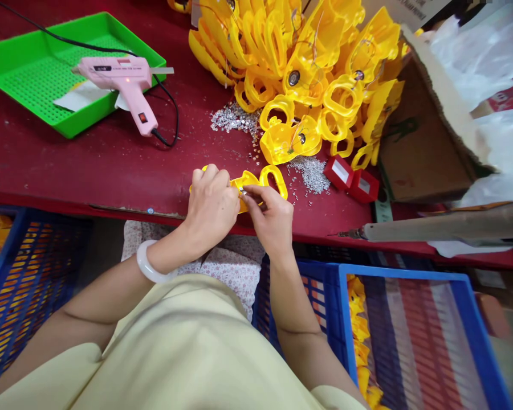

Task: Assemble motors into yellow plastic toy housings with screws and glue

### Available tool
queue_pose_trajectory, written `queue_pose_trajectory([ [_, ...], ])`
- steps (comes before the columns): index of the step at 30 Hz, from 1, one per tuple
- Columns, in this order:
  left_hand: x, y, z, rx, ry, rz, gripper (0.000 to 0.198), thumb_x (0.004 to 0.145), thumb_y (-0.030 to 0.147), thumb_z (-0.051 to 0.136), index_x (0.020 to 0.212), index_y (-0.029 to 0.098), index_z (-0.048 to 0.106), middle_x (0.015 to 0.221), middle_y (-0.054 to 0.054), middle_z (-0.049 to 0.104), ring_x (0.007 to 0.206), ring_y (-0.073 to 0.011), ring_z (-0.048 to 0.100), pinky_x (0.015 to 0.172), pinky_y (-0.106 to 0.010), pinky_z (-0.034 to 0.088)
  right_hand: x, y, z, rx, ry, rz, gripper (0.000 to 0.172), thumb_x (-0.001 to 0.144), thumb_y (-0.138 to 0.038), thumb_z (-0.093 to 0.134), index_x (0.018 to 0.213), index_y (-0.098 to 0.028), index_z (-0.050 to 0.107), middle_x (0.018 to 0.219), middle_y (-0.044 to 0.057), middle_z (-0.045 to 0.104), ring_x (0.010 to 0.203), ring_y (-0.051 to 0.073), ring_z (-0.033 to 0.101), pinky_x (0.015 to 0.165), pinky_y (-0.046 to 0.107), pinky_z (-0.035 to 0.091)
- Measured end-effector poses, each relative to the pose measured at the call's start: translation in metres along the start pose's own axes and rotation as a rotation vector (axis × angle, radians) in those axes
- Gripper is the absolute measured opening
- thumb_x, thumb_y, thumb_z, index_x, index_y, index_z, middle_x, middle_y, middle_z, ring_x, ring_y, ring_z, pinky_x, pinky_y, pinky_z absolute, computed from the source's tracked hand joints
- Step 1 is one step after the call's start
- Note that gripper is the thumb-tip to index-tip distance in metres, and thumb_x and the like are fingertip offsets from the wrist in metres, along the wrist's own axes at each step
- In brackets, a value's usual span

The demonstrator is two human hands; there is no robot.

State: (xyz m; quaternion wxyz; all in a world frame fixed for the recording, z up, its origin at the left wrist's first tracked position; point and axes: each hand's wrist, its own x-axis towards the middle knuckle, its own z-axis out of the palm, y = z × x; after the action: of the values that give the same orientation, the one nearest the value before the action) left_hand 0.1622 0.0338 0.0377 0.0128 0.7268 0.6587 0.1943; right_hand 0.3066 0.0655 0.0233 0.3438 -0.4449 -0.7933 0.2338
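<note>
A yellow plastic shell (275,177) with a looped handle lies at the near edge of the red table, partly covered by both hands. My left hand (211,199) is closed over its left part, knuckles up. My right hand (271,216) pinches at the middle of the shell, and a small shiny bit shows at the fingertips, too small to name. Just beyond lie a pile of small silvery pieces (235,118) and, to the right, a heap of small screws (312,173). Another yellow shell (282,142) with a round metal part and wires sits behind.
Many yellow shells (273,40) are heaped at the back beside a cardboard box (431,148). A pink glue gun (130,85) rests on a green tray (68,128). Two red blocks (340,172) and an electric screwdriver (431,223) are at right. Blue crates (342,319) stand below.
</note>
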Motion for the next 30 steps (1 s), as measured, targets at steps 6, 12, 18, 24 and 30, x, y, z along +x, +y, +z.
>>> queue_pose_trajectory([
  [6, -0.003, 0.0, -0.003, -0.011, 0.024, -0.011, 0.015, 0.09, 0.023, 0.057, 0.084, 0.013, 0.067, 0.089, -0.011, 0.063, 0.094, -0.0315, 0.053, 0.076, -0.045, 0.04, 0.004, -0.001, -0.002, 0.03, -0.053, 0.027, 0.007, 0.088, -0.018, 0.06, 0.088, -0.019, 0.067, 0.087, 0.002, 0.067, 0.078, 0.014, 0.063, 0.073, 0.029, 0.052],
  [12, -0.009, -0.003, -0.008, -0.018, 0.044, -0.013, 0.012, 0.086, 0.025, 0.066, 0.092, 0.015, 0.067, 0.097, -0.012, 0.061, 0.099, -0.0329, 0.051, 0.078, -0.044, 0.04, 0.004, 0.001, -0.002, 0.076, -0.032, 0.033, 0.006, 0.088, -0.017, 0.06, 0.086, -0.02, 0.065, 0.085, 0.0, 0.067, 0.077, 0.012, 0.062, 0.072, 0.027, 0.051],
  [18, -0.009, -0.009, -0.008, -0.042, 0.009, 0.03, 0.011, 0.088, 0.025, 0.065, 0.082, 0.018, 0.071, 0.095, -0.011, 0.06, 0.1, -0.0315, 0.049, 0.079, -0.044, 0.038, 0.003, 0.003, 0.0, 0.189, 0.09, 0.141, 0.006, 0.089, -0.026, 0.062, 0.089, -0.021, 0.065, 0.085, 0.0, 0.068, 0.076, 0.012, 0.063, 0.068, 0.027, 0.052],
  [24, -0.01, -0.016, -0.009, -0.073, 0.001, 0.073, 0.013, 0.089, 0.025, 0.062, 0.083, 0.016, 0.069, 0.094, -0.01, 0.062, 0.098, -0.0297, 0.049, 0.078, -0.043, 0.038, 0.003, -0.002, 0.001, 0.344, 0.18, 0.146, 0.01, 0.089, -0.031, 0.062, 0.093, -0.022, 0.064, 0.082, -0.001, 0.068, 0.067, 0.01, 0.064, 0.063, 0.025, 0.054],
  [30, -0.007, -0.027, -0.009, -0.128, 0.095, 0.125, 0.017, 0.088, 0.021, 0.06, 0.103, 0.018, 0.068, 0.098, -0.009, 0.061, 0.098, -0.0284, 0.049, 0.079, -0.042, 0.038, 0.005, -0.016, 0.003, 0.208, 0.089, -0.111, 0.007, 0.092, -0.025, 0.059, 0.095, -0.023, 0.065, 0.09, -0.001, 0.071, 0.077, 0.011, 0.067, 0.07, 0.027, 0.057],
])
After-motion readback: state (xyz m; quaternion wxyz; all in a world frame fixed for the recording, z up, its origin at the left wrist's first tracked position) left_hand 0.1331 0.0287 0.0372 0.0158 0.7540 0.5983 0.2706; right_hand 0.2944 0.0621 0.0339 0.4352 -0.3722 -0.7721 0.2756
